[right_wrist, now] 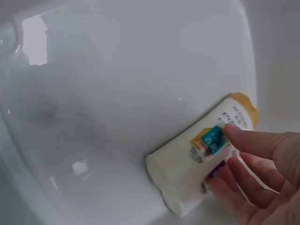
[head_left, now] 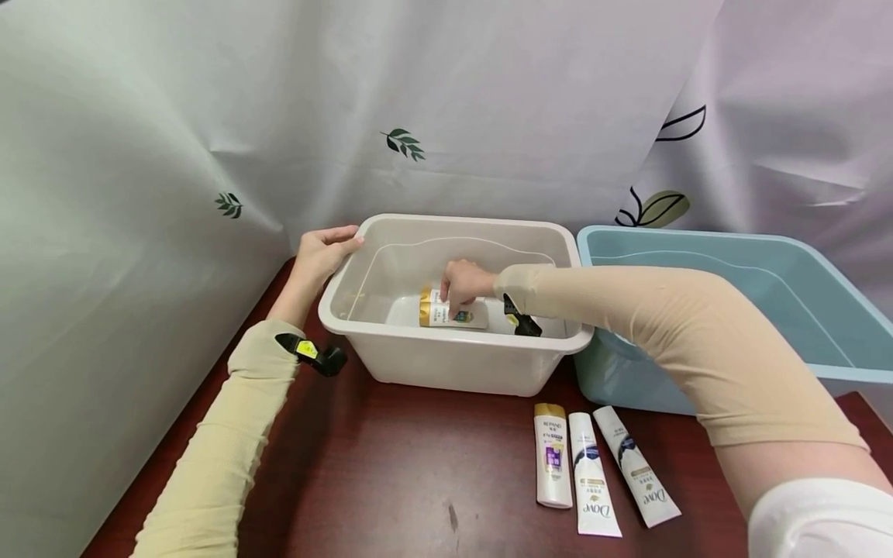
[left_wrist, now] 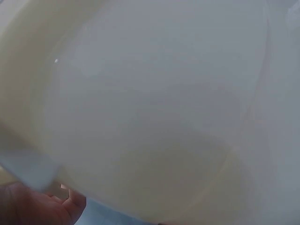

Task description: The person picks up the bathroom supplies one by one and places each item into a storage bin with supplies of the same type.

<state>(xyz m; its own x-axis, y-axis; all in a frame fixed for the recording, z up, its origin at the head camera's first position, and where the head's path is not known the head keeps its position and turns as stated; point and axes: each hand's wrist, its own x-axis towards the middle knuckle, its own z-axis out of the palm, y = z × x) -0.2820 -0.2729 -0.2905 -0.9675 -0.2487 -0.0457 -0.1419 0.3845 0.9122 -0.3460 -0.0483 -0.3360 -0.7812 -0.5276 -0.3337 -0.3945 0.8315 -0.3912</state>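
Observation:
At the left end of the white plastic bin, my left hand grips the rim, thumb on top and fingers over the outside. Inside the bin two white shampoo bottles with gold caps lie side by side on the floor. My right hand reaches down onto them. In the right wrist view its thumb touches the bottle with the teal label, while the other fingers, loosely bent, lie over the bottle with the purple label. The right hand partly covers both bottles.
A blue bin stands against the white bin's right side. On the dark red table lie a gold-capped shampoo bottle and two white Dove tubes, one upright to me and one slanted. A patterned cloth hangs behind.

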